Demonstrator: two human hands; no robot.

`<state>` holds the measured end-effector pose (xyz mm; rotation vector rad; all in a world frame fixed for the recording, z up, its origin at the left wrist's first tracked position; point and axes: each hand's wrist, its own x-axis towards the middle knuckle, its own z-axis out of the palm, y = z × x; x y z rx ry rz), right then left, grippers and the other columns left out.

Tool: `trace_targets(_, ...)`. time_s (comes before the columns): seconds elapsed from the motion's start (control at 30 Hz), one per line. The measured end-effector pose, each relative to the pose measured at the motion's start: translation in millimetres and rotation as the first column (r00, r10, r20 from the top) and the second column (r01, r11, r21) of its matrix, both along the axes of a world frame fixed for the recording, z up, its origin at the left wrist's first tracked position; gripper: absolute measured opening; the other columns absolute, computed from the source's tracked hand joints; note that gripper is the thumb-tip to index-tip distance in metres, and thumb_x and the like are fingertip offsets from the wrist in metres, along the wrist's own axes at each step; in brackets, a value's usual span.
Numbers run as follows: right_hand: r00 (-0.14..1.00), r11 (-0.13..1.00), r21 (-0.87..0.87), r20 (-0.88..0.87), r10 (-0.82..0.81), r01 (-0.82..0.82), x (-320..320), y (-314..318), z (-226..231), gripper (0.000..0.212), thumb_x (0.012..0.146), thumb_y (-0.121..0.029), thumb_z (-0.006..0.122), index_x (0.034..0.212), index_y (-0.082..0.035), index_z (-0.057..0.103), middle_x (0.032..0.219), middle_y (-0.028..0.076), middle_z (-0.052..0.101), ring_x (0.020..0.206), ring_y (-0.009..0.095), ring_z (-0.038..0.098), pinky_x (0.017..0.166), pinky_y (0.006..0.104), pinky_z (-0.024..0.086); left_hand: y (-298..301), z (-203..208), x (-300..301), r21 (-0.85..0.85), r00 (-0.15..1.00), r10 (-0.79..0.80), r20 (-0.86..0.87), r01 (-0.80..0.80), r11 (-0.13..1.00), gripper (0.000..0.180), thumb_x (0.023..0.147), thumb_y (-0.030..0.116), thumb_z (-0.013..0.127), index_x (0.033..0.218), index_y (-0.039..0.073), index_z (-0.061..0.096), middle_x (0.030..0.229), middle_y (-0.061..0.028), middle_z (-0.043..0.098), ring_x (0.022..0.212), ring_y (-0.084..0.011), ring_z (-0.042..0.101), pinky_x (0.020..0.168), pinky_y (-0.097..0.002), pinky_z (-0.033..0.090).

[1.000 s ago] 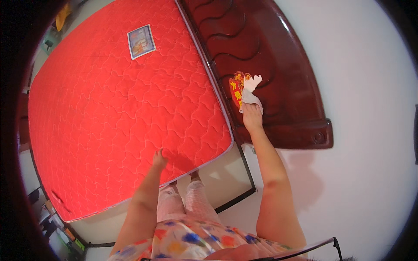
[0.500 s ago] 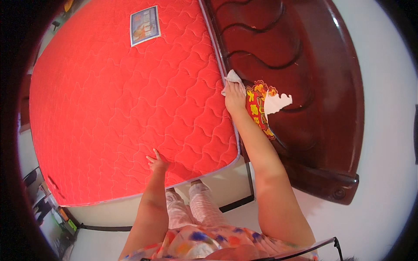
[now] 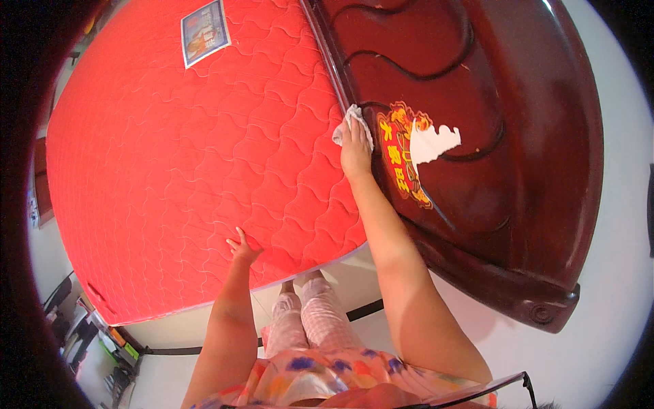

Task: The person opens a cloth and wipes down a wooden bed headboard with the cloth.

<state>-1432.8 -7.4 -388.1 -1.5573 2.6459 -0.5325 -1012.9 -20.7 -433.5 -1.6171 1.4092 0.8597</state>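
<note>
A crumpled white cloth (image 3: 368,129) lies under the fingers of my right hand (image 3: 355,153). That hand presses it on the dark edge rail (image 3: 332,58) between the red quilted mattress (image 3: 163,157) and the glossy dark-red headboard (image 3: 524,129). Just right of the cloth, a torn red-and-yellow sticker (image 3: 395,153) with a bare white patch (image 3: 433,142) is stuck to the headboard. My left hand (image 3: 244,249) is empty, fingers apart, over the near part of the mattress. Whether it touches the surface I cannot tell.
A rectangular picture label (image 3: 205,33) sits on the far part of the mattress. The pale bed base (image 3: 347,276) shows below the near edge, close to my legs. At the lower left are assorted items, and a white wall (image 3: 623,204) stands at the right.
My right hand and the cloth have slid a little nearer along the headboard edge, now beside the sticker's upper part. The view has shifted slightly. My left hand stays spread over the mattress.
</note>
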Motion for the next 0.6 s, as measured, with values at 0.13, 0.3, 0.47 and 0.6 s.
trace_targets(0.13,0.999,1.0,-0.015,0.044,-0.026,0.027,18,46,2,0.043,0.086,-0.006,0.041,0.129,-0.003,0.04,0.137,0.017,0.035,0.126,0.033,0.035,0.105,0.039,0.03,2,-14,11,-0.044,0.995,-0.093,-0.042,0.091,0.995,0.123,0.064,0.048,0.075,0.138,0.035,-0.023,0.143,-0.0314,-0.016,0.131,-0.0517,0.016,0.103,-0.0509,0.032)
trace_targets(0.3,0.991,0.993,0.064,0.081,-0.108,0.103,52,106,9,0.042,0.086,-0.007,0.042,0.128,-0.006,0.042,0.136,0.013,0.037,0.125,0.031,0.037,0.104,0.0392,0.031,-3,-33,20,0.002,0.996,-0.084,0.013,0.084,0.996,0.125,0.064,0.05,0.076,0.136,0.037,-0.027,0.143,-0.0309,-0.018,0.131,-0.0501,0.018,0.101,-0.0515,0.034)
trace_targets(0.47,0.962,0.958,0.089,0.015,-0.274,0.271,83,164,10,0.04,0.089,-0.009,0.042,0.129,-0.007,0.042,0.138,0.014,0.034,0.127,0.033,0.035,0.104,0.0402,0.03,-3,-76,36,0.065,0.974,-0.219,-0.061,0.223,0.973,0.111,0.069,0.051,0.071,0.138,0.04,-0.016,0.145,-0.0246,-0.02,0.131,-0.0516,0.011,0.103,-0.052,0.03)
trace_targets(0.6,0.875,0.866,0.148,0.005,-0.483,0.477,115,165,21,0.037,0.088,-0.008,0.044,0.125,-0.004,0.046,0.136,0.016,0.038,0.126,0.032,0.036,0.104,0.0379,0.032,-28,-112,63,0.144,0.893,-0.443,-0.084,0.451,0.881,0.1,0.073,0.052,0.067,0.139,0.042,-0.007,0.146,-0.0196,-0.021,0.131,-0.0529,0.006,0.105,-0.0523,0.028)
